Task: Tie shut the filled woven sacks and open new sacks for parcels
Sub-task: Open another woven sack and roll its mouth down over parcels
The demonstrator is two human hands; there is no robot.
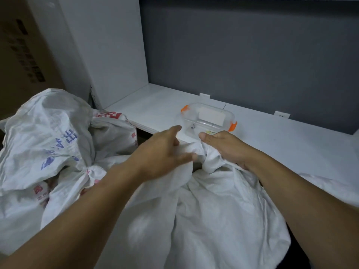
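A filled plain white woven sack [209,214] stands right in front of me, its mouth gathered into a bunch near the shelf edge. My right hand [225,148] grips that bunched neck, thumb pointing up. My left hand [163,152] lies over the sack's loose cloth just left of the neck, its fingers spread and fairly straight. To the left sits another white woven sack [48,136] with blue and red print, its neck tied in a knot [91,171].
A white shelf [281,136] runs behind the sack, with a clear plastic box [208,117] with orange clips on it. A grey back panel [242,55] rises behind. A white upright panel and a brown cardboard box [21,55] stand at the left.
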